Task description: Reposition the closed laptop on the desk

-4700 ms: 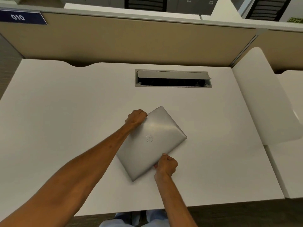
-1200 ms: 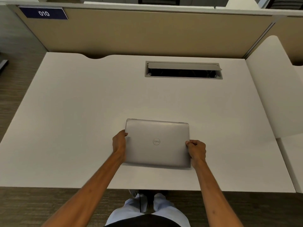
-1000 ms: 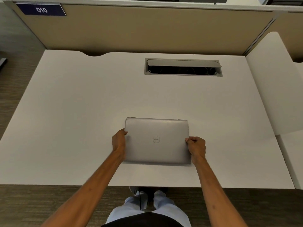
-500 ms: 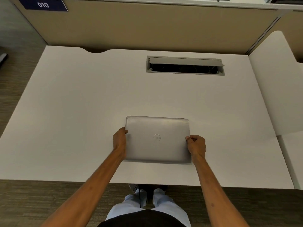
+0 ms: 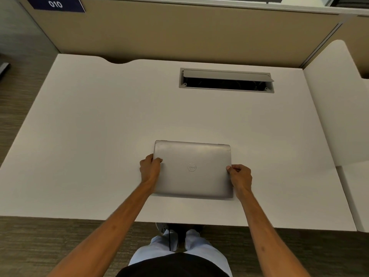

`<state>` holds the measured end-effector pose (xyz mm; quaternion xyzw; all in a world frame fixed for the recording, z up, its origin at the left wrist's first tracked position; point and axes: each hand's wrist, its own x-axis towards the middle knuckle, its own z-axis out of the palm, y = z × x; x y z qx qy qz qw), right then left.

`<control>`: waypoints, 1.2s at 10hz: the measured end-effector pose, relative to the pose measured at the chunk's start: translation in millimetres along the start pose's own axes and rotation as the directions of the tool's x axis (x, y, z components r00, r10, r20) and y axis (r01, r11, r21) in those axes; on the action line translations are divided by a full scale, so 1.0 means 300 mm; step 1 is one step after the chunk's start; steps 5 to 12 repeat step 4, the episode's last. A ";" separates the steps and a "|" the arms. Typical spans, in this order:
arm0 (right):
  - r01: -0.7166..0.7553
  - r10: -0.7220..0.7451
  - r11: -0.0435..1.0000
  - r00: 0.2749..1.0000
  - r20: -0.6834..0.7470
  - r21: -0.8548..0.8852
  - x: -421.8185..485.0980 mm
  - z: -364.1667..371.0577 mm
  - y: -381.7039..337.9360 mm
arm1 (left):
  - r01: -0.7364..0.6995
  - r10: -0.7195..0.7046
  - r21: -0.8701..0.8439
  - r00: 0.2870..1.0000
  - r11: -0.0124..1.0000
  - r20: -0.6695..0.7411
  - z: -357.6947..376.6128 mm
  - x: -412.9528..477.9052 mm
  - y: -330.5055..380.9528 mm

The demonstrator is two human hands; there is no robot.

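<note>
A closed silver laptop [image 5: 192,169] with a round logo on its lid lies flat and square on the white desk [image 5: 99,136], near the front edge. My left hand [image 5: 149,169] grips the laptop's left edge, thumb on the lid. My right hand [image 5: 239,176] grips the right edge, thumb tip on the lid and fingers curled at the side.
An open grey cable hatch [image 5: 226,80] is set into the desk behind the laptop. A beige partition [image 5: 179,33] with a blue "010" sign [image 5: 56,5] bounds the back. A white side divider [image 5: 339,100] stands at the right. Carpet floor lies at the left.
4.7 s ago the laptop sat turned diagonally; now it lies square to the desk edge. Over the last second both hands and the laptop have stayed in place.
</note>
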<state>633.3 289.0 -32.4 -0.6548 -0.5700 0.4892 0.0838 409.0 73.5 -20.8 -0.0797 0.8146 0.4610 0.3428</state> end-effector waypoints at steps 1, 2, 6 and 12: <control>0.040 -0.043 0.991 0.999 -0.026 -0.127 -0.030 0.012 -0.017 | -0.067 0.068 0.224 0.998 0.972 0.004 0.013 -0.017 -0.008; 0.214 -0.262 0.891 0.963 -0.067 -0.401 -0.053 0.045 -0.036 | -0.293 0.297 0.426 0.953 0.856 0.058 0.027 -0.047 -0.040; 0.537 -0.619 0.547 0.776 0.122 -0.642 -0.104 0.129 -0.097 | -0.597 0.590 0.636 0.763 0.489 0.264 0.068 -0.057 -0.068; 0.537 -0.619 0.547 0.776 0.122 -0.642 -0.104 0.129 -0.097 | -0.597 0.590 0.636 0.763 0.489 0.264 0.068 -0.057 -0.068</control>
